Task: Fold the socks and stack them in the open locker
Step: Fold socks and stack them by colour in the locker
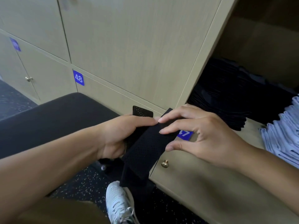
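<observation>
I hold a black sock [145,149] in the air in front of the lockers. My left hand [123,135] grips its upper part, with one end sticking up above the fingers. My right hand [199,136] pinches the folded top layer between fingertips and thumb. The sock's lower end hangs down toward the floor. The open locker [258,54] is at the right. Inside it lies a stack of dark folded socks [226,97] and, nearer the front, a stack of light blue socks [284,135].
Shut locker doors fill the wall, one marked 48 [78,78]. A brass knob [165,164] sits on the door below the open locker. A black padded bench [53,120] lies to the left. My white shoe [119,202] rests on the speckled floor.
</observation>
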Motion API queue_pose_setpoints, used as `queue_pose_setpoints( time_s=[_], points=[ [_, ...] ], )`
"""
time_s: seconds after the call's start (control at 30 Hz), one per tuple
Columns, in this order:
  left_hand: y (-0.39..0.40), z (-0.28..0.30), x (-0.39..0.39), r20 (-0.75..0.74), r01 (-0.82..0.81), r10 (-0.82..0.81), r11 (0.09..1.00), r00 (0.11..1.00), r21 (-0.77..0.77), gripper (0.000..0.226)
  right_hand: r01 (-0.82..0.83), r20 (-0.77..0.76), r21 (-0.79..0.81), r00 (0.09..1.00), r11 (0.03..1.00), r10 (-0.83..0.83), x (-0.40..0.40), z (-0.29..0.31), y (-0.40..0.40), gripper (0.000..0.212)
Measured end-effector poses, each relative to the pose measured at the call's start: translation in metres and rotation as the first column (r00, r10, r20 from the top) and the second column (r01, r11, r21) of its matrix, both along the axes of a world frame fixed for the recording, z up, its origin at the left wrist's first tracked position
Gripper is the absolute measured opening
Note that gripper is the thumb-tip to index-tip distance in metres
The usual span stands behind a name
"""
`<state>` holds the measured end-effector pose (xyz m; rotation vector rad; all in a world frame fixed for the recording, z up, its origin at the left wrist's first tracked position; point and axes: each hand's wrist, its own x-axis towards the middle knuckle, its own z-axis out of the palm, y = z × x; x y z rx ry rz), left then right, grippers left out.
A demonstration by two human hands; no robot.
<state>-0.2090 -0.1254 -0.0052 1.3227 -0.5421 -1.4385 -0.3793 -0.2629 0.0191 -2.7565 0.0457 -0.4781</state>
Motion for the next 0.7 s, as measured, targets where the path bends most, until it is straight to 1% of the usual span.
queue_pose_setpoints(
  time_s=[0.13, 0.23, 0.37, 0.43, 0.53, 0.7],
  points=[
    [0.0, 0.0, 0.0, -0.109, 0.029, -0.022, 0.998, 0.994, 0.06, 0.028, -0.016, -0.042, -0.019, 0.999, 1.0, 0.015, -0.002, 0.001, 0.001, 0.029],
    [0.001, 0.001, 0.0, -0.141, 0.032, -0.021, 0.996, 0.99, 0.082, 0.032, -0.047, -0.068, -0.053, 0.997, 0.997, 0.043, -0.003, 0.001, 0.004, 0.029],
    [0.002, 0.004, -0.002, -0.109, 0.05, -0.037, 0.992, 0.993, 0.119, 0.037, -0.075, -0.11, -0.099, 0.992, 0.992, 0.063, -0.003, 0.005, 0.006, 0.033],
    [0.004, 0.006, -0.003, -0.088, 0.065, -0.055, 0.99, 0.995, 0.125, 0.041, -0.055, -0.142, -0.072, 0.989, 0.996, 0.044, -0.005, 0.008, 0.007, 0.033],
    [0.003, 0.005, -0.002, -0.067, 0.047, -0.038, 0.989, 0.997, 0.14, 0.05, -0.042, -0.177, -0.048, 0.984, 0.998, 0.033, -0.008, 0.01, 0.008, 0.031],
    [0.001, 0.003, -0.002, -0.063, 0.044, -0.036, 0.99, 0.997, 0.137, 0.052, -0.009, -0.207, -0.057, 0.978, 0.998, -0.003, -0.013, 0.012, 0.01, 0.035]
  ],
)
